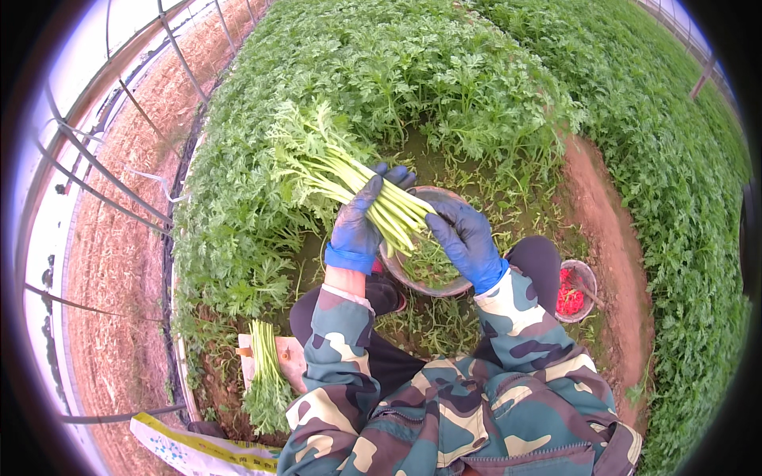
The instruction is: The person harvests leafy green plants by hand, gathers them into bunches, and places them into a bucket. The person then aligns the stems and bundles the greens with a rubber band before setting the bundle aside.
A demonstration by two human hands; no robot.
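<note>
A bunch of garland chrysanthemum greens (369, 193) is gripped round its pale stems by my left hand (359, 223), in a blue glove. Its leaves point up and left, and the cut ends face right. My right hand (467, 238), also blue-gloved, has its thumb and fingers at those cut ends. Beneath the bunch, between my legs, stands a round basin (437, 290) with green trimmings (430, 262) inside; my hands and the stems hide part of it. A second bunch (266, 363) lies across a pale board (292, 357) at lower left.
Dense standing greens (417, 53) fill the bed ahead. At my right, a small bucket (586, 306) contains red items (570, 297) beside a bare soil path (607, 238). Metal greenhouse poles (101, 160) line the left side. A printed plastic sack (202, 449) lies at lower left.
</note>
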